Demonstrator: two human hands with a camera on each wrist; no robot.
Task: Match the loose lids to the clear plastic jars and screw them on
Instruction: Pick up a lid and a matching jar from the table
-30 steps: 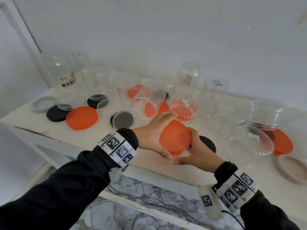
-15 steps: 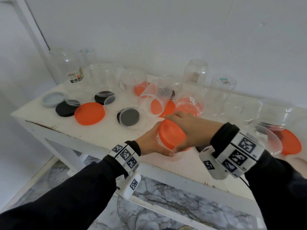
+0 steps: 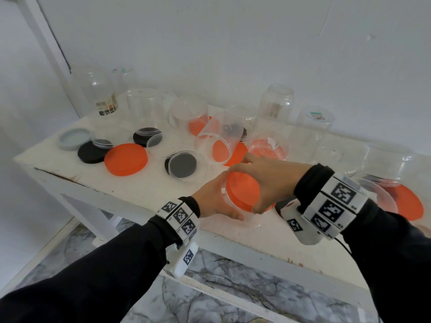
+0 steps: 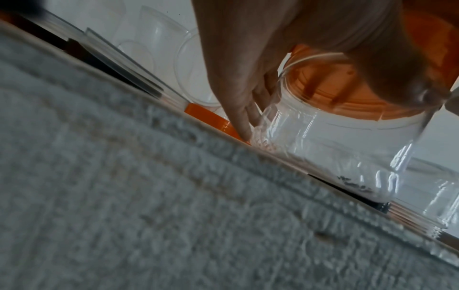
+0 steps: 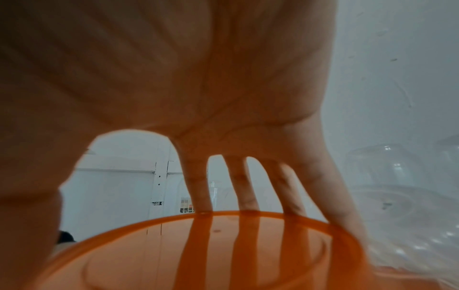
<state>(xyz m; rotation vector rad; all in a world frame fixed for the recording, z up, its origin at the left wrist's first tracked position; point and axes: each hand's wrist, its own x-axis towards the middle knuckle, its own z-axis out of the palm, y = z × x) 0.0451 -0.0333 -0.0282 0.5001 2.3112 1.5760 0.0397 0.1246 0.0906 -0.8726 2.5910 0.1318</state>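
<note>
Near the table's front edge a clear plastic jar (image 4: 335,141) stands with an orange lid (image 3: 242,190) on its mouth. My right hand (image 3: 263,180) arches over the lid from the right, fingers curled round its rim; the right wrist view shows the fingers (image 5: 201,196) over the lid's (image 5: 223,255) far edge. My left hand (image 3: 214,199) grips the jar's side from the left, with fingers (image 4: 243,109) wrapped round the clear wall. The jar's lower part is mostly hidden by both hands in the head view.
Several clear jars stand or lie on the white table (image 3: 140,183), some upside down. Loose lids lie about: an orange one (image 3: 126,159), a black one (image 3: 91,152), a grey one (image 3: 74,138), and another orange one (image 3: 405,201) at the right. A wall runs behind the table.
My right hand has swung from the lid's near right side up over its top and now grips the rim. My left hand has shifted from the lid's top down to the jar's left side.
</note>
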